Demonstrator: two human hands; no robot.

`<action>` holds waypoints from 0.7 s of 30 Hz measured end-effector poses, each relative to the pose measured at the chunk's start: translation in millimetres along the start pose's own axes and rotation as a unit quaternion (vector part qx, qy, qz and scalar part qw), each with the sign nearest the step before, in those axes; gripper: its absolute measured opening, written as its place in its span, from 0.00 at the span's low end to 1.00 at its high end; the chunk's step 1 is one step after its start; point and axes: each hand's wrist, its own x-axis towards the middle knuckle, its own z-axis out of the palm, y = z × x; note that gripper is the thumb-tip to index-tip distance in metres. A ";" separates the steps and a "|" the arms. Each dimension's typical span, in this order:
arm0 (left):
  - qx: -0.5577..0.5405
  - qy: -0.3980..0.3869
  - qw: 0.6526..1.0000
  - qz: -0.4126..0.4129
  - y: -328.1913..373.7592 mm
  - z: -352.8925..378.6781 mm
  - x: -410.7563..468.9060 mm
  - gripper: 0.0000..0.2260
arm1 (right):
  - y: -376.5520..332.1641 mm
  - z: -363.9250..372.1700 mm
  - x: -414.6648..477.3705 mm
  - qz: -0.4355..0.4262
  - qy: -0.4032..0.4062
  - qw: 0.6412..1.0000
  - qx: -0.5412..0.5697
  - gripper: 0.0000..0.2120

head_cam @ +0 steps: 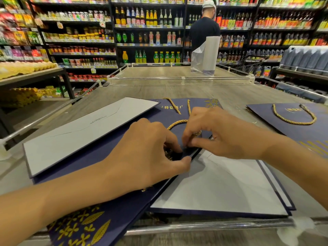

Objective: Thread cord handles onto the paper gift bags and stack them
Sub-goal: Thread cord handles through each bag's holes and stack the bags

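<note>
A flat navy paper gift bag (113, 153) with gold leaf print lies across the wooden table (124, 93) in front of me. My left hand (149, 151) pinches the bag's top edge. My right hand (218, 132) pinches the end of a gold cord (176, 123) at that same edge. The cord loops up over the bag's navy face. Two more gold cord ends (174, 105) lie on a navy bag behind. At the right lies another navy bag (292, 126) with a gold cord handle (294, 118) on it.
Folded bags with white insides showing lie at the left (85, 128) and at the right front (223, 185). A roll of plastic bags (205, 55) stands at the table's far end. A person in dark clothes (204, 31) stands at the bottle shelves beyond.
</note>
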 end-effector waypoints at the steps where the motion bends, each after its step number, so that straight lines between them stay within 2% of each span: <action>1: 0.004 0.005 1.000 0.009 0.3 -0.5 -0.1 0.18 | 0.1 1.1 0.6 -0.003 0.001 1.000 -0.002 0.08; 4: 0.039 0.031 0.998 0.043 2.5 -4.0 0.9 0.17 | 2.9 1.7 1.8 -0.012 0.056 0.998 0.013 0.07; 6: 0.041 0.049 0.997 0.044 4.3 -10.0 3.5 0.16 | 5.1 -0.4 3.7 -0.012 0.146 0.989 0.006 0.09; 8: 0.013 0.069 0.997 0.018 4.9 -19.1 7.2 0.12 | 4.0 -3.6 4.7 0.004 0.260 0.965 0.007 0.08; 10: -0.029 0.092 0.995 0.002 4.1 -26.0 10.2 0.08 | 0.8 -4.5 4.2 0.028 0.333 0.942 0.044 0.06; 17: -0.028 0.101 0.994 0.008 1.5 -26.9 14.2 0.09 | -12.1 15.2 7.3 0.071 0.328 0.942 -0.011 0.13; 19: -0.034 0.113 0.993 0.015 2.1 -27.1 16.0 0.09 | -17.2 20.7 9.2 0.089 0.332 0.939 0.008 0.15; 21: -0.029 0.119 0.992 0.020 3.2 -25.6 17.0 0.09 | -20.0 28.2 10.7 0.115 0.338 0.932 0.057 0.10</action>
